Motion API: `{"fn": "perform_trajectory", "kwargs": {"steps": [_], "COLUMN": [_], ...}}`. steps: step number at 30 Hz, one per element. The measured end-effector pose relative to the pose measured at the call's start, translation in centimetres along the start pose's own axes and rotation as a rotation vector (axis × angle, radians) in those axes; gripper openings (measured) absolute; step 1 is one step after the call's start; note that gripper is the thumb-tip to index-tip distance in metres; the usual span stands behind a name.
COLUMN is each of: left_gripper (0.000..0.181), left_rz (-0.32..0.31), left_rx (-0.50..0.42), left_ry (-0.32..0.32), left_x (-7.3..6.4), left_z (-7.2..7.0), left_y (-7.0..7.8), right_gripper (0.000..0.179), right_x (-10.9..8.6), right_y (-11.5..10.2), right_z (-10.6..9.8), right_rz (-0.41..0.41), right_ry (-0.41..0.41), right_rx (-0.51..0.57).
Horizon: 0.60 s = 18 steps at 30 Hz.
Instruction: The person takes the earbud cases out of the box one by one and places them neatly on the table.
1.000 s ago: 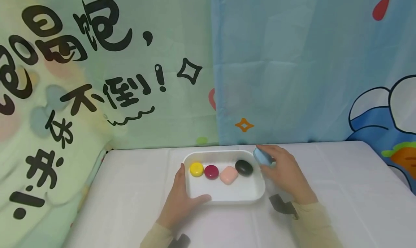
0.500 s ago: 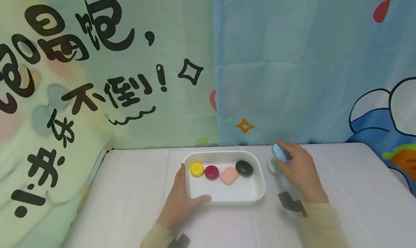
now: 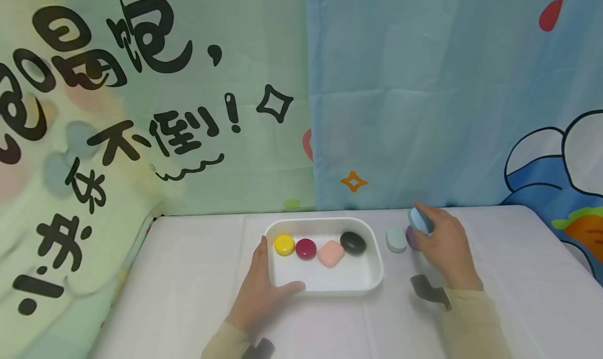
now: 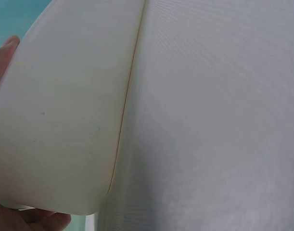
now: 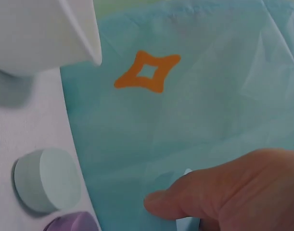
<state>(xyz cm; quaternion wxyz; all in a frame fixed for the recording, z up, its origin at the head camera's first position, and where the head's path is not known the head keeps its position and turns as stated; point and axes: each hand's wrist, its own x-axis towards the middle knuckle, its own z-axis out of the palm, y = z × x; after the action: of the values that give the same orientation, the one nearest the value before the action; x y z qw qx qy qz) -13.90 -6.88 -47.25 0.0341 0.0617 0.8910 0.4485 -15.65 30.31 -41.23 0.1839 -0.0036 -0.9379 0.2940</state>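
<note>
Pinching light blue piece (image 3: 421,220) between fingers (image 3: 428,210) and thumb of right hand (image 3: 445,246), near purple piece (image 5: 74,224) at right of bench (image 3: 527,296); can't tell if touching it. Gripping left end of white tray (image 3: 339,280) with left hand (image 3: 265,291), using widely spread thumb and fingers around near-left corner.

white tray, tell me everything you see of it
The white tray is oblong, with rounded corners and smooth, plastic-looking walls; specks mark its outside in the left wrist view. It sits open side up on white cloth. The left hand grips its left end, thumb at the near rim. Inside lie a yellow piece, red piece, pink piece and black piece.
</note>
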Motion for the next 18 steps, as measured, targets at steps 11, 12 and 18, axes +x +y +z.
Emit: {"fn": "perform_trajectory", "kwargs": {"steps": [11, 12, 18], "left_gripper": [0.122, 0.122, 0.123], "left_rz": [0.0, -0.002, -0.004], "left_rx": [-0.003, -0.003, -0.008], "left_ry": [0.011, 0.011, 0.0], "left_x": [-0.1, -0.1, -0.1], "left_z": [-0.1, 0.0, 0.0], "left_y": [-0.1, -0.1, -0.2], "right_gripper": [0.055, 0.056, 0.057], "right_x": [0.1, 0.1, -0.2], "right_y": [1.4, 1.6, 3.0], "right_z": [0.4, 0.5, 1.0], "right_rz": [0.132, 0.145, 0.19], "right_ry": [-0.018, -0.024, -0.04], "right_rx": [-0.102, -0.109, -0.136]}}
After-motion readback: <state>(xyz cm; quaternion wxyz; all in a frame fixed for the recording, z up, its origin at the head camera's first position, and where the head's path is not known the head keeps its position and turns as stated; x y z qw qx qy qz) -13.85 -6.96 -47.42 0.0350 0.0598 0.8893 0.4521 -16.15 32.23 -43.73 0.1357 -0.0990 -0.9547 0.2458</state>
